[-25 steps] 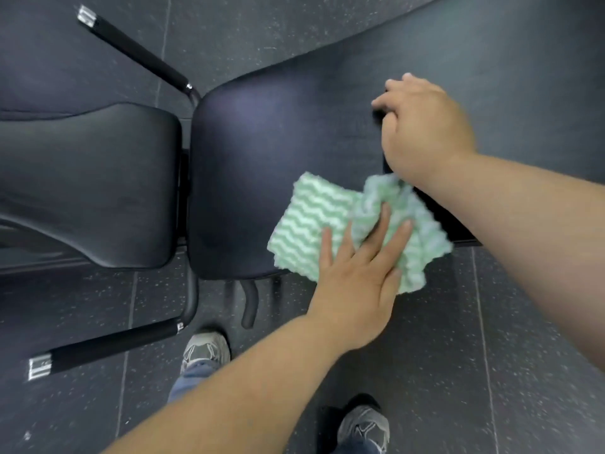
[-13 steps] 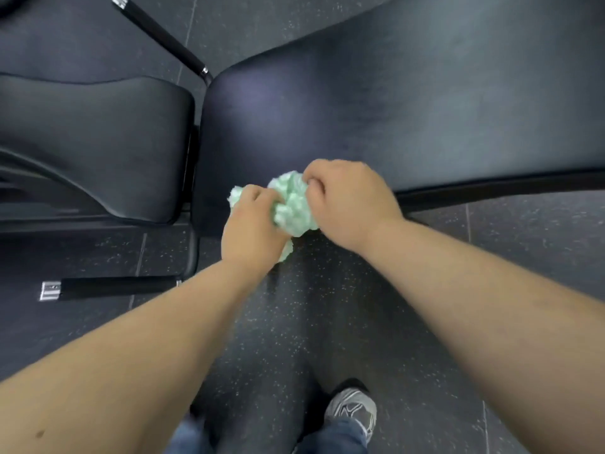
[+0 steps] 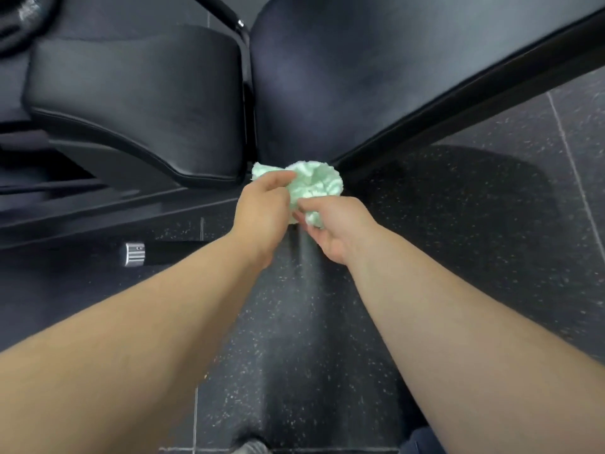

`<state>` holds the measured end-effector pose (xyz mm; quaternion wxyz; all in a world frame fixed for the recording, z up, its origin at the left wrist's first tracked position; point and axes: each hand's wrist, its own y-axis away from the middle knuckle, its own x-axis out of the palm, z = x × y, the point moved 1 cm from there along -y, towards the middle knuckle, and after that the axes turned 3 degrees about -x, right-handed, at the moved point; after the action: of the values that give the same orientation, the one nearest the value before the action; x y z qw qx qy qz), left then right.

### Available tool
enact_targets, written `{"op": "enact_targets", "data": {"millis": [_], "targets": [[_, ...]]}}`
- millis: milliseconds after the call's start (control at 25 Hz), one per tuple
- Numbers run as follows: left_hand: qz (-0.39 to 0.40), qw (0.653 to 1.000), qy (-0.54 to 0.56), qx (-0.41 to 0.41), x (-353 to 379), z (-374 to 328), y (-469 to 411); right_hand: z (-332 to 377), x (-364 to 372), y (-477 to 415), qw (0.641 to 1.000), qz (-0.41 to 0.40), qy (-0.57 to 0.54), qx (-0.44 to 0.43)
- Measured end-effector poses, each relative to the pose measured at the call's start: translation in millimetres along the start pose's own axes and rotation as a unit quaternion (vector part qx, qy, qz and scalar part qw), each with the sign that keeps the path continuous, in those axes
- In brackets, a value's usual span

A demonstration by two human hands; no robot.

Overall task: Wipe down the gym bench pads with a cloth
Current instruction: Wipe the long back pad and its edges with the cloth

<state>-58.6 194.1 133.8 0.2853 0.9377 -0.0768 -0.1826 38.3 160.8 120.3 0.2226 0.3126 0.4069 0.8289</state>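
Note:
A bunched green-and-white cloth hangs in front of the near corner of the long black bench pad. My left hand pinches its left side, with a small flap sticking out above the fingers. My right hand grips the cloth's lower end from the right. Both hands are off the pad, over the floor. A second black pad, the seat, lies to the left across a narrow gap.
A black frame tube with a chrome end cap lies on the floor at the left. Another black bar runs up behind the gap between pads. Speckled dark rubber floor spreads below and right. A shoe tip shows at the bottom edge.
The cloth went from spread flat on the pad under my left hand to bunched up between both hands, off the pad's near edge. The view shifted so the bench sits higher and farther.

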Motion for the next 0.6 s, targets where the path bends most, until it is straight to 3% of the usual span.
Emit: {"op": "enact_targets", "data": {"millis": [120, 320, 400, 520, 600], "targets": [[-0.088, 0.995, -0.023, 0.039, -18, -2, -30, -8, 16, -21, 0.997, -0.038, -0.073, 0.01], [-0.077, 0.971, -0.197, 0.113, -8, -5, -69, -20, 12, -45, 0.98, -0.015, -0.195, -0.024], [-0.118, 0.95, -0.252, 0.142, -10, -1, -81, -20, 8, -49, 0.972, -0.002, -0.231, -0.042], [-0.152, 0.946, -0.231, 0.17, -15, 11, -88, -19, 2, -49, 0.959, -0.023, -0.263, -0.104], [-0.116, 0.967, -0.159, 0.164, -17, 12, -87, -23, 5, -46, 0.956, -0.085, -0.171, -0.224]]}}
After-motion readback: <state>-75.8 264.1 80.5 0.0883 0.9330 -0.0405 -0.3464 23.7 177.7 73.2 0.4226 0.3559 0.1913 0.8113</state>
